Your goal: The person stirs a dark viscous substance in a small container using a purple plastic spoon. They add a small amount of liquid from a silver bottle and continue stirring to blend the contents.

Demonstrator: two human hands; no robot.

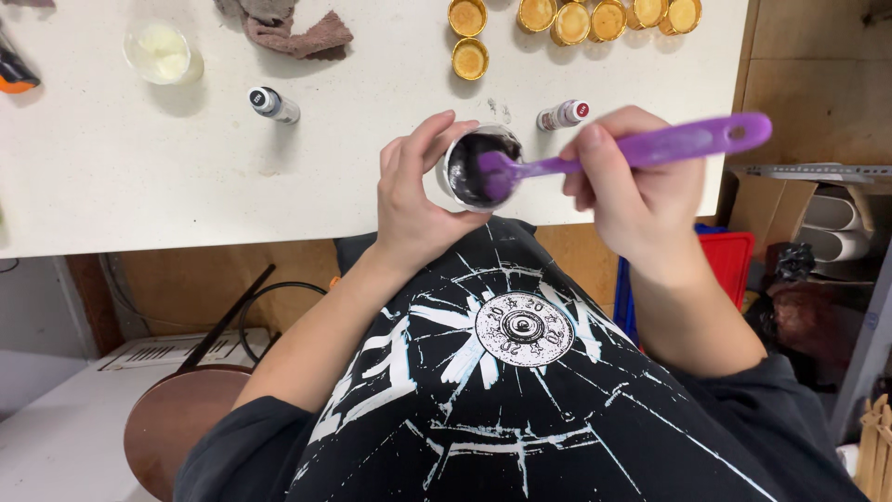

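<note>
My left hand (415,191) grips a small round cup (462,172) tilted toward me, its inside coated with dark glossy paste. My right hand (634,181) holds a purple spatula (641,149) by the handle, and the blade end sits inside the cup in the dark paste. Both hands hover at the front edge of a white speckled table (139,167), above my black printed shirt.
On the table lie two small dropper bottles (273,103) (563,114), a clear cup of whitish stuff (160,53), a brownish rag (288,28) and several gold round lids (469,58) along the far edge. A round brown stool (177,418) stands lower left, a red bin (734,265) at right.
</note>
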